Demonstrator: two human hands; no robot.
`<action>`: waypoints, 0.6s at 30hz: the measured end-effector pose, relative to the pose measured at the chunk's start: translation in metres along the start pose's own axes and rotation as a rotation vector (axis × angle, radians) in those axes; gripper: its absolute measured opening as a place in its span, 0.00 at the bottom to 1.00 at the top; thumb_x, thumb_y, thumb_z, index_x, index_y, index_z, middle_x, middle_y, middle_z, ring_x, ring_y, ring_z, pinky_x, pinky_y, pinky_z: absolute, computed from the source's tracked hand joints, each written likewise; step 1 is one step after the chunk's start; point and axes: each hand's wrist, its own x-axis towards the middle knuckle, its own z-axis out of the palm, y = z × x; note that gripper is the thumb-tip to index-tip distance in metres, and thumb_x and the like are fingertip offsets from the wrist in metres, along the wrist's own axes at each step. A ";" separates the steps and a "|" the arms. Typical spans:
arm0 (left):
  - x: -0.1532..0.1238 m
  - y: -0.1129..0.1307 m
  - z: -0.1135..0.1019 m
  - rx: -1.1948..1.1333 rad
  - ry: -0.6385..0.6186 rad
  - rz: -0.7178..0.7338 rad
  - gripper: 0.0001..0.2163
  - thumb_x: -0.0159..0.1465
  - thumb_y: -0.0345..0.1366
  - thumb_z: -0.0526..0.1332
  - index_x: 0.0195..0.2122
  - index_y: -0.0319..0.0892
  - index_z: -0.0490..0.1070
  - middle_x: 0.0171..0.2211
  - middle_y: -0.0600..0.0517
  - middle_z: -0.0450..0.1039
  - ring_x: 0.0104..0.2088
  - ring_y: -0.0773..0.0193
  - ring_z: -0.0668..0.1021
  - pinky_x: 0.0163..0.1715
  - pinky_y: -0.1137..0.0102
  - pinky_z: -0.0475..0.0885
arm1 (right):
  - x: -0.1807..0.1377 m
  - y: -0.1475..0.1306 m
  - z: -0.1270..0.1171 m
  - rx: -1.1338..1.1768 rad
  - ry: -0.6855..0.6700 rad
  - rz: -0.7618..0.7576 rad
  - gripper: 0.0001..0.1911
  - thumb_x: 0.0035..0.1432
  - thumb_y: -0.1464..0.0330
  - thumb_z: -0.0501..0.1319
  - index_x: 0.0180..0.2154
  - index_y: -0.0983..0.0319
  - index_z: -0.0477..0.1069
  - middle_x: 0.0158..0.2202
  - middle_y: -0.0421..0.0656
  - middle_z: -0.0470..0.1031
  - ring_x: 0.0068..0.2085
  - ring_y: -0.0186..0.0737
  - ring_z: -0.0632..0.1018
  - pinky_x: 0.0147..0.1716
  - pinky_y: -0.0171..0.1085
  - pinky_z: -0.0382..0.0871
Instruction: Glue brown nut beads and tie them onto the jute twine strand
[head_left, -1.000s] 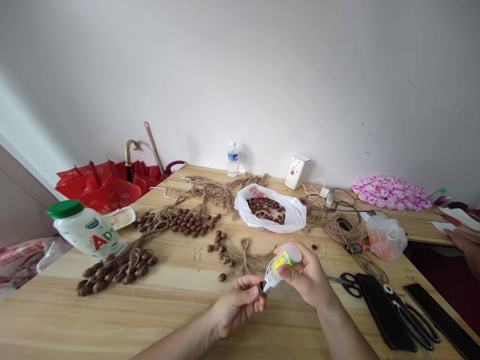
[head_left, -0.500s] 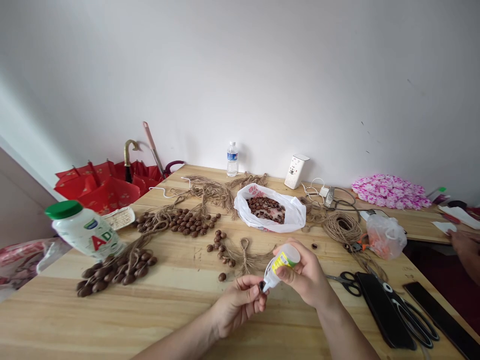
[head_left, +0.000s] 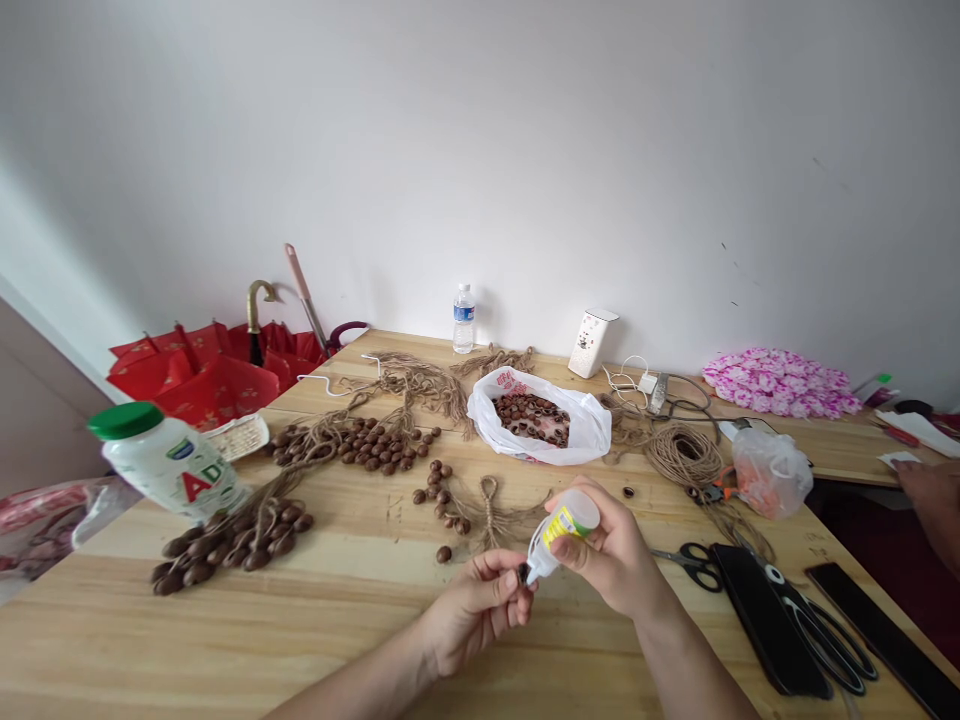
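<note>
My left hand [head_left: 474, 608] pinches a small dark nut shell [head_left: 523, 573] between thumb and fingers. Wrapped around a white glue bottle [head_left: 564, 524] with a yellow-green label, my right hand [head_left: 616, 560] tilts it nozzle down. The nozzle tip meets the shell, touching it or very close. Just beyond my hands lies a looped twine tassel [head_left: 489, 508], with brown nut shells [head_left: 448, 505] on some of its strands. Farther back, a white plastic bag [head_left: 495, 430] stands open with many shells inside.
Shell-tipped twine bundles [head_left: 255, 535] and a white jar [head_left: 176, 465] stand left. At right are a twine coil [head_left: 684, 455], scissors [head_left: 825, 630], a black case [head_left: 765, 615] and a clear bag [head_left: 772, 470]. Another person's hand [head_left: 926, 500] rests at the far right.
My hands, the glue bottle and the shell hold nearly the same position. At the far right, the other person's hand and a piece of white paper have shifted slightly.
</note>
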 end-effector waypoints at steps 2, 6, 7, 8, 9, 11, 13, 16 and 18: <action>0.000 0.000 0.000 0.003 0.003 0.000 0.08 0.49 0.33 0.69 0.30 0.37 0.75 0.24 0.48 0.76 0.20 0.70 0.74 0.24 0.75 0.65 | 0.000 -0.001 0.000 -0.010 0.007 -0.001 0.19 0.48 0.57 0.66 0.36 0.63 0.70 0.32 0.41 0.65 0.29 0.35 0.69 0.26 0.31 0.66; 0.000 0.001 -0.001 0.008 0.001 0.001 0.08 0.49 0.33 0.69 0.30 0.37 0.75 0.24 0.49 0.75 0.20 0.71 0.74 0.24 0.75 0.65 | -0.001 -0.001 0.001 0.001 0.009 0.017 0.19 0.48 0.56 0.66 0.37 0.63 0.69 0.32 0.41 0.65 0.29 0.35 0.69 0.25 0.30 0.65; 0.000 0.001 -0.001 0.009 0.000 -0.001 0.08 0.50 0.33 0.69 0.30 0.37 0.75 0.23 0.49 0.75 0.20 0.71 0.74 0.24 0.75 0.66 | -0.001 -0.001 0.001 0.006 0.008 0.021 0.19 0.48 0.57 0.66 0.37 0.63 0.69 0.32 0.41 0.65 0.29 0.35 0.69 0.25 0.30 0.65; 0.000 0.001 -0.001 0.010 -0.001 -0.002 0.08 0.50 0.33 0.69 0.30 0.37 0.75 0.23 0.49 0.75 0.20 0.70 0.74 0.24 0.75 0.66 | -0.001 -0.001 0.002 0.011 0.008 0.021 0.19 0.48 0.57 0.66 0.37 0.63 0.70 0.32 0.41 0.65 0.29 0.35 0.69 0.25 0.30 0.65; 0.000 0.001 -0.001 0.012 -0.001 -0.003 0.08 0.50 0.33 0.69 0.30 0.36 0.75 0.22 0.50 0.75 0.20 0.70 0.74 0.24 0.75 0.66 | -0.001 -0.001 0.002 0.015 0.007 0.020 0.19 0.48 0.57 0.66 0.37 0.63 0.70 0.32 0.41 0.65 0.29 0.34 0.69 0.25 0.30 0.65; 0.000 0.001 -0.001 0.011 -0.003 -0.004 0.08 0.50 0.33 0.69 0.30 0.36 0.75 0.22 0.50 0.74 0.20 0.70 0.74 0.24 0.75 0.66 | -0.001 -0.001 0.002 0.019 0.003 0.012 0.19 0.48 0.57 0.66 0.37 0.63 0.70 0.32 0.41 0.65 0.29 0.34 0.69 0.25 0.30 0.65; 0.000 0.001 0.000 0.008 -0.007 -0.004 0.07 0.50 0.33 0.69 0.30 0.36 0.76 0.22 0.50 0.74 0.20 0.70 0.74 0.24 0.75 0.66 | -0.001 -0.002 0.002 0.015 -0.003 0.002 0.18 0.49 0.58 0.66 0.37 0.63 0.70 0.32 0.41 0.64 0.29 0.34 0.68 0.25 0.30 0.65; 0.001 0.001 0.000 0.000 -0.015 -0.001 0.07 0.50 0.32 0.68 0.30 0.36 0.76 0.22 0.49 0.75 0.20 0.70 0.74 0.24 0.75 0.66 | -0.001 -0.003 0.002 0.008 -0.008 -0.002 0.17 0.49 0.59 0.66 0.36 0.63 0.70 0.32 0.41 0.64 0.29 0.34 0.68 0.25 0.30 0.65; 0.000 0.001 0.000 -0.006 -0.018 0.000 0.06 0.51 0.32 0.68 0.30 0.37 0.76 0.23 0.49 0.75 0.20 0.70 0.74 0.24 0.75 0.66 | -0.001 -0.004 0.001 0.012 -0.006 0.001 0.17 0.48 0.58 0.66 0.36 0.63 0.70 0.32 0.41 0.64 0.29 0.34 0.69 0.25 0.30 0.65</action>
